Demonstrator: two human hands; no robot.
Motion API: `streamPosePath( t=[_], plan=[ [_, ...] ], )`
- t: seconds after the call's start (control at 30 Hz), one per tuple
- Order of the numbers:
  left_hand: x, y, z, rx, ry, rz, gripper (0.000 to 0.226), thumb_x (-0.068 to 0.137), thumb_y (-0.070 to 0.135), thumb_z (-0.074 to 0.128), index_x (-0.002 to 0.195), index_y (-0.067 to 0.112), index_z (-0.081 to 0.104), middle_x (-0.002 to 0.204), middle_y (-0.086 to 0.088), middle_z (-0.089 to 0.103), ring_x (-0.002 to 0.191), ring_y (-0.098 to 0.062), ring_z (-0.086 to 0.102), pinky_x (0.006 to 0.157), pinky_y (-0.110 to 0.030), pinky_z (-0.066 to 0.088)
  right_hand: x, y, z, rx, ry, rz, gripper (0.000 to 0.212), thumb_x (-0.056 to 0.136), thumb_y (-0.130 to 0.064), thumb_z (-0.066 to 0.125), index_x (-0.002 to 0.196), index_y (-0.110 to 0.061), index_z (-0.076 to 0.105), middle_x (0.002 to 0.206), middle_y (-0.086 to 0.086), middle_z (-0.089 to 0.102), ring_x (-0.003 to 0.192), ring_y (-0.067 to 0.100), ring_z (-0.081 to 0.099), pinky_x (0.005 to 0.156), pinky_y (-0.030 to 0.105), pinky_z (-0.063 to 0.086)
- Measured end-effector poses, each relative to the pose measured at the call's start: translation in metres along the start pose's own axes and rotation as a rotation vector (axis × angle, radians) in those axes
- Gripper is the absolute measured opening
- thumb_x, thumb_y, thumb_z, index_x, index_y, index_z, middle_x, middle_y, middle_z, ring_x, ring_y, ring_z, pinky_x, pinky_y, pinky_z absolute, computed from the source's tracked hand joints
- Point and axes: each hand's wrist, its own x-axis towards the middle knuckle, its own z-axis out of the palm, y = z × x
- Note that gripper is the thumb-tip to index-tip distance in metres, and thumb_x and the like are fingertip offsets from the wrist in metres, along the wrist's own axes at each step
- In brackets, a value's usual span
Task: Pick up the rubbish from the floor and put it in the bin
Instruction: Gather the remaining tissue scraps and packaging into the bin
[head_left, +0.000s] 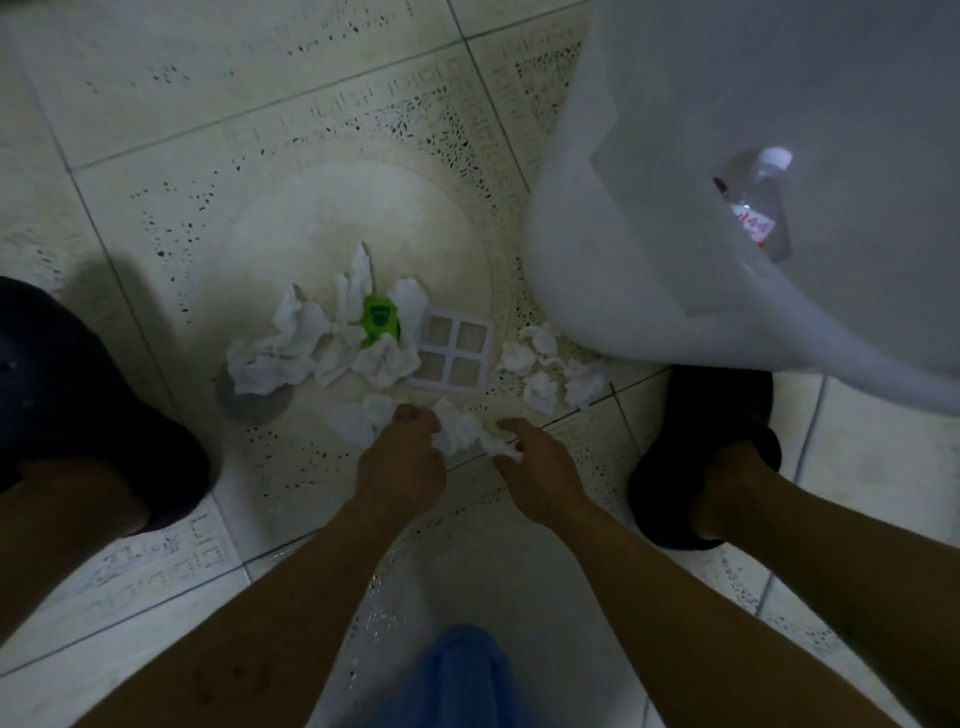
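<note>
White crumpled tissue paper lies on the pale tiled floor, caught between both hands: the left hand pinches one end with fingers drawn narrow, and the right hand pinches the other end of the wad. Beyond the grip sit more tissue wads, a green crushed wrapper and a white four-pane plastic grid. Right of the grip stands the white plastic bin, a clear bottle inside. Tissue should be featherlight, soft and tear-prone; gathering it by its bulk seems wiser than pulling corners.
</note>
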Motion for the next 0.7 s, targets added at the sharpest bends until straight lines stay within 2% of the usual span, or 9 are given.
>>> streamPosePath(
  t=[0.07, 0.17, 0.2, 0.27, 0.4, 0.5, 0.57, 0.63, 0.7],
  plan=[
    [0.003, 0.008, 0.002, -0.004, 0.071, -0.036, 0.039, 0.084, 0.013, 0.056, 0.122, 0.015, 0.046, 0.121, -0.009, 0.048, 0.098, -0.030, 0.056, 0.066, -0.033, 0.042, 0.007, 0.002, 0.000, -0.049, -0.013, -0.020, 0.028, 0.091, -0.020, 0.056, 0.116, -0.008, 0.061, 0.108, 0.013, 0.065, 0.092, 0.023, 0.060, 0.070, 0.020, 0.037],
    [0.013, 0.018, 0.009, 0.034, 0.068, -0.008, 0.053, 0.085, 0.016, 0.059, 0.133, 0.020, 0.036, 0.126, -0.008, 0.048, 0.098, -0.031, 0.060, 0.067, -0.037, 0.048, 0.015, 0.003, -0.002, -0.002, 0.014, -0.003, 0.014, 0.089, -0.019, 0.057, 0.095, -0.009, 0.065, 0.084, 0.007, 0.064, 0.072, 0.014, 0.051, 0.062, 0.022, 0.032],
    [0.018, 0.021, 0.011, 0.039, 0.066, 0.007, 0.054, 0.085, 0.015, 0.059, 0.134, 0.021, 0.035, 0.127, -0.008, 0.047, 0.096, -0.031, 0.060, 0.065, -0.035, 0.047, 0.016, 0.004, -0.003, 0.020, 0.027, -0.002, 0.009, 0.089, -0.018, 0.057, 0.086, -0.011, 0.062, 0.073, 0.000, 0.058, 0.066, 0.012, 0.048, 0.059, 0.023, 0.031],
    [0.024, 0.021, 0.016, 0.065, 0.073, 0.057, 0.047, 0.086, 0.012, 0.056, 0.129, 0.019, 0.041, 0.125, -0.008, 0.049, 0.093, -0.029, 0.061, 0.061, -0.030, 0.040, 0.018, 0.006, -0.005, 0.042, 0.033, 0.001, 0.014, 0.089, -0.018, 0.057, 0.076, -0.015, 0.052, 0.062, -0.009, 0.045, 0.061, 0.009, 0.042, 0.052, 0.026, 0.027],
    [0.028, 0.014, 0.016, 0.123, 0.105, 0.101, 0.022, 0.090, 0.018, 0.052, 0.110, 0.013, 0.056, 0.112, -0.009, 0.055, 0.087, -0.029, 0.062, 0.060, -0.030, 0.038, 0.020, 0.009, -0.011, 0.052, 0.046, 0.016, 0.016, 0.089, -0.020, 0.057, 0.075, -0.014, 0.050, 0.062, -0.007, 0.045, 0.058, 0.008, 0.042, 0.048, 0.021, 0.029],
    [0.027, 0.014, 0.009, 0.039, 0.106, 0.111, 0.019, 0.090, 0.023, 0.054, 0.102, 0.008, 0.059, 0.106, -0.011, 0.055, 0.088, -0.031, 0.060, 0.066, -0.032, 0.042, 0.017, 0.002, -0.016, 0.075, 0.045, 0.053, 0.020, 0.086, -0.022, 0.059, 0.071, -0.012, 0.051, 0.058, -0.007, 0.044, 0.055, 0.011, 0.042, 0.052, 0.025, 0.032],
    [0.025, 0.017, 0.001, -0.041, 0.105, 0.123, 0.017, 0.088, 0.020, 0.056, 0.097, 0.005, 0.059, 0.100, -0.012, 0.055, 0.088, -0.031, 0.058, 0.066, -0.030, 0.037, 0.012, -0.008, -0.018, 0.084, 0.040, 0.043, 0.025, 0.085, -0.023, 0.061, 0.066, -0.019, 0.045, 0.060, -0.007, 0.044, 0.054, 0.008, 0.041, 0.053, 0.025, 0.033],
    [0.022, 0.023, -0.015, -0.141, 0.154, 0.083, 0.010, 0.085, 0.018, 0.060, 0.085, 0.009, 0.056, 0.088, -0.009, 0.053, 0.084, -0.029, 0.056, 0.064, -0.028, 0.033, 0.005, -0.023, -0.024, 0.082, 0.041, -0.006, 0.017, 0.087, -0.024, 0.059, 0.074, -0.021, 0.048, 0.068, -0.005, 0.049, 0.062, 0.012, 0.047, 0.054, 0.024, 0.036],
    [0.017, 0.032, -0.038, -0.216, 0.196, 0.029, 0.015, 0.083, 0.017, 0.062, 0.075, 0.013, 0.049, 0.077, -0.004, 0.051, 0.076, -0.026, 0.054, 0.060, -0.027, 0.031, -0.002, -0.044, -0.035, 0.056, 0.045, -0.071, 0.009, 0.089, -0.025, 0.056, 0.094, -0.018, 0.058, 0.084, -0.001, 0.057, 0.075, 0.017, 0.053, 0.062, 0.024, 0.039]
  ],
)
